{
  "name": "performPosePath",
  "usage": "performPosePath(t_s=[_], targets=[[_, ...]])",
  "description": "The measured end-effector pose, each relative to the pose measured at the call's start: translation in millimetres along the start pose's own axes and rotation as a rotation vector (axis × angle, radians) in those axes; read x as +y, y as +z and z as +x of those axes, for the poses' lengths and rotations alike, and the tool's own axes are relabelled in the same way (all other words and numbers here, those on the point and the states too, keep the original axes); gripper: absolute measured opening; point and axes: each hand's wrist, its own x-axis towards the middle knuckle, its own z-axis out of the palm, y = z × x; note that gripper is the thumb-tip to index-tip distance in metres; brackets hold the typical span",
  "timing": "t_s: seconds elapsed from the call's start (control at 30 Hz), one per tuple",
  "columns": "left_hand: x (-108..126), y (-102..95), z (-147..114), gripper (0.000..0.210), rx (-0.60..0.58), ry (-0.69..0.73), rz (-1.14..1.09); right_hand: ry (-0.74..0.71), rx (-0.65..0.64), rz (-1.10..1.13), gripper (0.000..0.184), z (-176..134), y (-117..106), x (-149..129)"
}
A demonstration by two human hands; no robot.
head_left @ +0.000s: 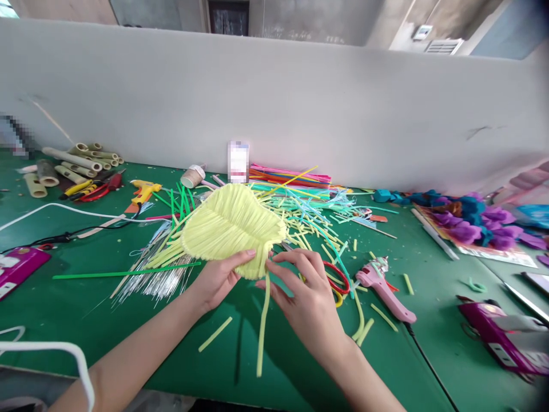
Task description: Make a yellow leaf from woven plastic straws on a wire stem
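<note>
A large pale-yellow leaf shape, made of pipe cleaners laid side by side, is held up above the table. My left hand grips its lower edge, thumb on top and fingers underneath. At the leaf's lower right edge, my right hand has its thumb and fingertips closed around a yellow pipe cleaner, whose long end hangs down. Scissors with red and yellow handles lie behind my right hand, partly hidden by it.
A pink glue gun lies to the right, a yellow glue gun to the left. Pipe cleaner bundles and cut pieces are heaped behind the leaf. Purple flowers and a purple power strip are at right; bamboo tubes at left.
</note>
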Motion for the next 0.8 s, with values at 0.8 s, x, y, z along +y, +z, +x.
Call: performPosePath(t_s=[0.8], targets=[[-4, 9.5, -11, 0.026, 0.067, 0.110, 0.188, 0.771, -0.138, 0.886, 0.023, 2, 1, 4]])
